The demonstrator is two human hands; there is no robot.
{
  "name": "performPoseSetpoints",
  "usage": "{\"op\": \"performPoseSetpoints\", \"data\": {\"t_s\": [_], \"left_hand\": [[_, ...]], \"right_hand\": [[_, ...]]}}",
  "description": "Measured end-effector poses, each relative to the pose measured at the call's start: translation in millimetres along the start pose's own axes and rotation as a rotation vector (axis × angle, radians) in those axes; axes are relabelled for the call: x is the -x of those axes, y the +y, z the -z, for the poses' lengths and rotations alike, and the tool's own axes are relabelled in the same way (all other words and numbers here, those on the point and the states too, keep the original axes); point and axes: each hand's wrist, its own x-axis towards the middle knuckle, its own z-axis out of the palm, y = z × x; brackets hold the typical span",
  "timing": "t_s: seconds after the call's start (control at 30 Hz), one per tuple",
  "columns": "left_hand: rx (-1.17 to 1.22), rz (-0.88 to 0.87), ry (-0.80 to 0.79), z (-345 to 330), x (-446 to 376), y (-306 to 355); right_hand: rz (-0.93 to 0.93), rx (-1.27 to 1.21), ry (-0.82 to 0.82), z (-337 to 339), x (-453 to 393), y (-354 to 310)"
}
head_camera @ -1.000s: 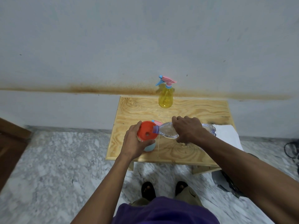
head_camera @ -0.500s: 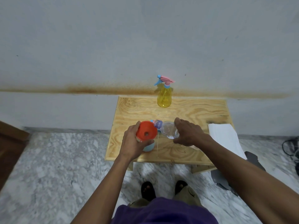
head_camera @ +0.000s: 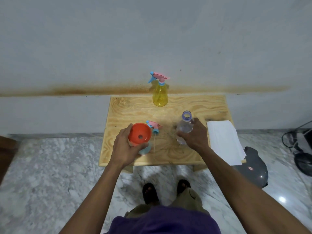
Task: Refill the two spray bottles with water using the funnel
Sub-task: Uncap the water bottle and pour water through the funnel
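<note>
The orange funnel (head_camera: 139,134) sits just left of the frame's centre, its wide mouth facing up and a small round hole visible at its bottom. It stands in the top of a pale blue spray bottle (head_camera: 144,150), of which only a sliver of the lower body shows beneath the funnel and fingers. The left hand (head_camera: 125,146) wraps around them from the left, thumb on the near side and fingers curled behind the funnel's rim. Just right of the funnel, the pink and blue trigger head (head_camera: 153,126) lies off the bottle on the wooden table (head_camera: 168,156), its thin dip tube trailing toward the lower edge of the table.

To the right of centre, the right hand (head_camera: 194,136) grips a clear plastic water bottle (head_camera: 185,126), fingers curled round its body. The bottle stands nearly upright, open neck pointing up and slightly away, no cap on it. Whether its base touches the table cannot be told.

A yellow spray bottle (head_camera: 160,95) with its pink and blue trigger head fitted stands upright at the far edge of the table, near the grey wall, well apart from both hands. A stack of white paper (head_camera: 224,142) lies on the right side of the table, overhanging its near corner. Below, a marble floor (head_camera: 50,174) and two dark sandals (head_camera: 166,191) show.
</note>
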Motion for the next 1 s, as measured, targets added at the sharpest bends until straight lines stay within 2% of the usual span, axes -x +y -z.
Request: {"op": "performPoseSetpoints", "data": {"t_s": [0.23, 0.73, 1.0], "left_hand": [[0.035, 0.002, 0.014, -0.3, 0.2, -1.1], [0.123, 0.100, 0.076, 0.9, 10.8, 9.4], [0.212, 0.074, 0.257, 5.3, 25.1, 43.7]], "right_hand": [[-0.103, -0.107, 0.077, 5.5, -9.9, 18.2], [-0.094, -0.146, 0.025, 12.9, -17.9, 44.1], [-0.048, -0.185, -0.042, 21.1, -19.9, 46.6]]}}
